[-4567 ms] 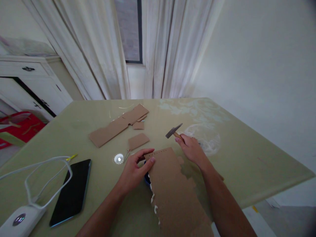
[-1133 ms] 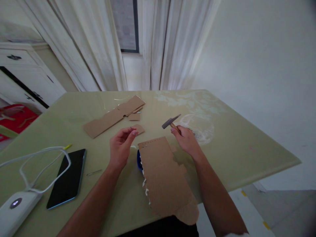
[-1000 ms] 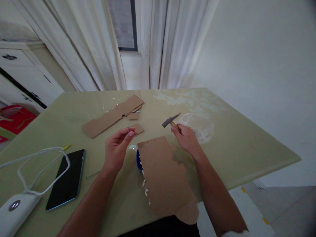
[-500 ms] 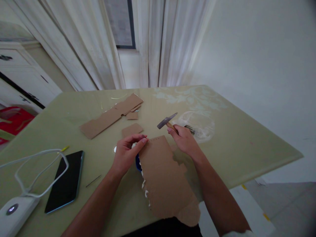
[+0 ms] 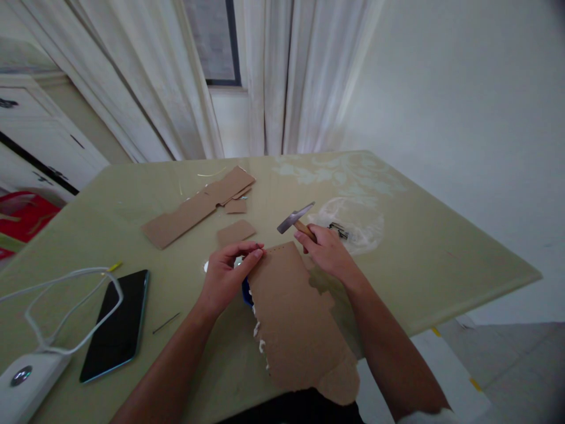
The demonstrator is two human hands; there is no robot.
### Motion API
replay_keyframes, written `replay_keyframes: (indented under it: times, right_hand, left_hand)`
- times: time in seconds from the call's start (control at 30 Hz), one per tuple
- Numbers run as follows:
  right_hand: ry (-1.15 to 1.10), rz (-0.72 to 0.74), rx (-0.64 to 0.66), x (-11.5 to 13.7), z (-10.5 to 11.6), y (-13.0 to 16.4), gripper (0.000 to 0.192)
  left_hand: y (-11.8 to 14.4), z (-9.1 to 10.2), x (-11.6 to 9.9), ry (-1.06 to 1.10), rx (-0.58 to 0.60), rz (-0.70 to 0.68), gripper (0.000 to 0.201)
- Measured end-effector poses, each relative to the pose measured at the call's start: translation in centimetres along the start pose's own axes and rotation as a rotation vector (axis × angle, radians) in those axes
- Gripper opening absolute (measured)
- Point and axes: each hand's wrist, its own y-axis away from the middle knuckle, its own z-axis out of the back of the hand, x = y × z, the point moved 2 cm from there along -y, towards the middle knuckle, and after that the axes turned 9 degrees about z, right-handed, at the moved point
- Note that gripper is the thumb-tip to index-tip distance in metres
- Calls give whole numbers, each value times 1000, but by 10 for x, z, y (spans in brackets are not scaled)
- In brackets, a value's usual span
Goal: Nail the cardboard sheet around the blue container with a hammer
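Observation:
A brown cardboard piece (image 5: 300,318) lies in front of me, with a row of small holes along its far edge and white lacing down its left edge. My left hand (image 5: 229,268) pinches a small dark nail (image 5: 258,245) at the cardboard's far left corner; most of it is hidden by the fingers. In my right hand (image 5: 326,250) is a hammer (image 5: 295,218), gripped by its wooden handle, its metal head raised above and right of that corner. A blue object (image 5: 246,292) shows partly from beneath the cardboard's left side.
Cardboard strips (image 5: 198,209) and a small cardboard scrap (image 5: 236,232) lie beyond my left hand. Several nails (image 5: 339,230) rest on a clear plastic bag (image 5: 366,224). At left are a long thin metal piece (image 5: 166,323), a tablet (image 5: 117,327) and a white device (image 5: 33,380) with a cable.
My right hand has brought the hammer slightly left and down, toward the nail. My left hand stays at the cardboard's corner.

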Motion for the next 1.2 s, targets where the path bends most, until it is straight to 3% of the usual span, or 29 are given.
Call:
replay_keyframes:
  times: [0.3, 1.2]
  right_hand:
    - [10, 26, 6, 13, 4, 4, 40]
    - [-53, 41, 29, 10, 3, 6, 39]
  left_hand:
    - [-1, 3, 3, 7, 50, -2, 23]
    - [2, 3, -5, -113, 34, -76, 20]
